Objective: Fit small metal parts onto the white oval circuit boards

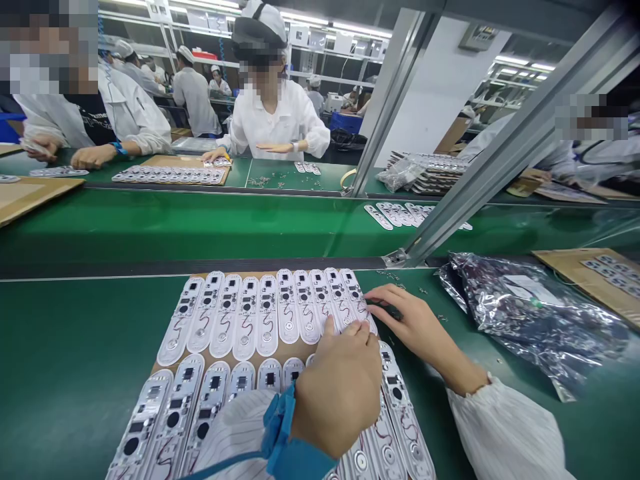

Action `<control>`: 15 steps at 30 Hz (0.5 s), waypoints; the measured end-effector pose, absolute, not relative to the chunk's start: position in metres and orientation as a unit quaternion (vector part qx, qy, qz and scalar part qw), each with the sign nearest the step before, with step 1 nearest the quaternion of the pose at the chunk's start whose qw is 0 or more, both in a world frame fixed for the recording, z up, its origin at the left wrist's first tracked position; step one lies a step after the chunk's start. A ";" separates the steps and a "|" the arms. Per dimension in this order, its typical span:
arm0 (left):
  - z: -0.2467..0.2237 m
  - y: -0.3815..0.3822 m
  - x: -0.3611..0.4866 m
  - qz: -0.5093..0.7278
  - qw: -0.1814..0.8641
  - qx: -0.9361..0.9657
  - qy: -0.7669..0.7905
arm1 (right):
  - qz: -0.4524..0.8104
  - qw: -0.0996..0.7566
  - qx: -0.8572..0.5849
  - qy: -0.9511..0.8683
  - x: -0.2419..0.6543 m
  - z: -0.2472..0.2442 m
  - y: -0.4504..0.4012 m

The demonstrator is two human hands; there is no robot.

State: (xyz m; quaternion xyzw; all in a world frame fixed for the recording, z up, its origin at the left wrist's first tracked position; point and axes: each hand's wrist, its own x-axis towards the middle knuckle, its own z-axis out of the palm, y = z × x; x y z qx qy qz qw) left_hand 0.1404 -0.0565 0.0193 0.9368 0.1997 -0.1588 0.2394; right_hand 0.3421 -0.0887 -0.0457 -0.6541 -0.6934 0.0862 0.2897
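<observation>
Two rows of long white rounded strips with small circuit boards, black round parts and thin red wires lie on a brown cardboard sheet (290,351) in front of me. My left hand (343,377), in a blue wrist strap (283,427), reaches over the lower row. Its fingertips rest, somewhat spread, on the lower ends of the right-hand strips in the upper row. My right hand (407,319) is at that row's right end, fingers apart, fingertips touching the edge of the last white strip (354,290). Neither hand lifts anything. My left hand and sleeve cover part of the lower row.
A crumpled silvery plastic bag (530,313) lies to the right, beside a cardboard sheet (565,260) with more strips. A metal post (425,233) stands beyond my boards. Across the green belt (200,223), people in white work; stacked strips (435,175) stand there.
</observation>
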 end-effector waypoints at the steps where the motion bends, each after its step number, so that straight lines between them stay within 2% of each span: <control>1: 0.018 -0.057 0.141 -0.155 0.236 0.938 0.199 | 0.089 0.296 -0.654 -0.690 0.342 -0.047 -0.088; 8: 0.017 -0.060 0.141 -0.143 0.241 0.937 0.210 | 0.126 0.338 -0.672 -0.646 0.341 -0.056 -0.080; 15: 0.015 -0.059 0.141 -0.122 0.239 0.939 0.212 | 0.129 0.337 -0.663 -0.655 0.342 -0.058 -0.082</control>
